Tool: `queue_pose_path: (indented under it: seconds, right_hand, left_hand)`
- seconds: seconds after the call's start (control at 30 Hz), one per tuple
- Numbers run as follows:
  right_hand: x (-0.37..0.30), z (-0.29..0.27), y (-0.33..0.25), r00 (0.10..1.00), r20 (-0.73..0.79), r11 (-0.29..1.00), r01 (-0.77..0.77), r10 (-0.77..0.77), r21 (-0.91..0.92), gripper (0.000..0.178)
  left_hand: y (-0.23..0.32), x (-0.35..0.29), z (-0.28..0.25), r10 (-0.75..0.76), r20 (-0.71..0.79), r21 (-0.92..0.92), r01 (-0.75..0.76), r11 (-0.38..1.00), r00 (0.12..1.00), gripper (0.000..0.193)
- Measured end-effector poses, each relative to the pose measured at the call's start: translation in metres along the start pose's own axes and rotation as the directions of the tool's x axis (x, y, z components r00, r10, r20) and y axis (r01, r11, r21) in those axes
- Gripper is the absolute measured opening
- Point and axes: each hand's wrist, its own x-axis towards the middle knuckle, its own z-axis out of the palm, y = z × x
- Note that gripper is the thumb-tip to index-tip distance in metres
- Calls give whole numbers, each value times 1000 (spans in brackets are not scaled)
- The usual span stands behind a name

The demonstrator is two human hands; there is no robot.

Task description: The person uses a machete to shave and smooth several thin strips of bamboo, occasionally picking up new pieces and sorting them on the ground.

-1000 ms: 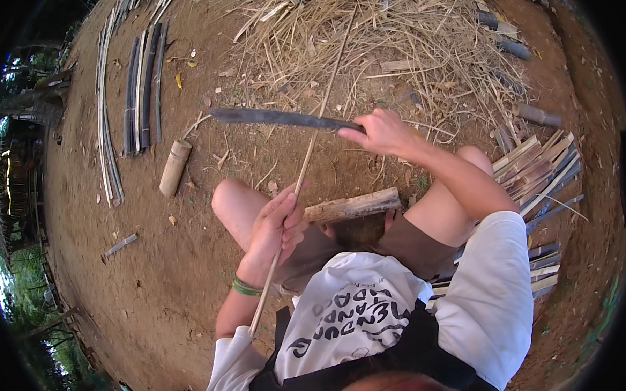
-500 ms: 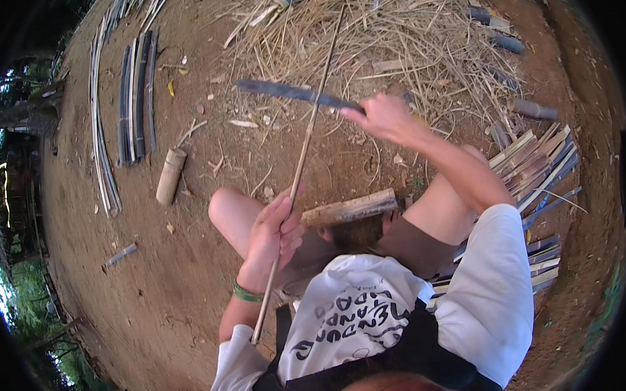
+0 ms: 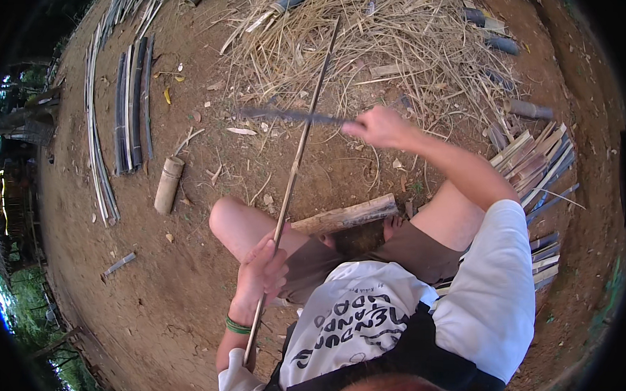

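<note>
Apparently, you are at the shaving step: your left hand (image 3: 262, 271) has its fingers closed around the thin bamboo strip (image 3: 294, 170), lying from seven to twelve o'clock; your right hand (image 3: 383, 127) grips the blurred knife (image 3: 274, 115), pointing to nine. The next stroke probably calls for a shallow blade angle.

Matt, woody grain is shown by the thin strip (image 3: 295, 170); dark, dull, metal-like finish by the blurred blade (image 3: 281, 114). Dry, rough fibre is seen in the shavings (image 3: 362, 50), coarse wood in the log (image 3: 345, 216).
</note>
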Motion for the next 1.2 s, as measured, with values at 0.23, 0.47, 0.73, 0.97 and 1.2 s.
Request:
queue_pose_path:
  seconds: [0.23,0.47,0.73,0.97,1.2]
  right_hand:
    - [12,-6,25,998,-42,998,-56,54,-31,78]
    - [-27,10,-16,983,96,978,170,-159,-124,69]
    - [-11,5,5,998,58,993,37,-31,-111,73]
    - [31,-8,75,957,-122,957,-276,264,-88,75]
    - [0,0,24,986,111,978,140,-124,-155,73]
  left_hand:
    - [-16,-7,-6,-31,-20,39,32,999,999,44]
    - [-18,0,-4,-7,-28,60,9,998,1000,44]
    - [-21,-6,-8,-16,-20,67,18,998,1000,43]
    - [-27,-13,-9,-47,-42,71,50,996,998,43]
    - [-31,-12,-16,-39,-9,30,39,999,999,43]
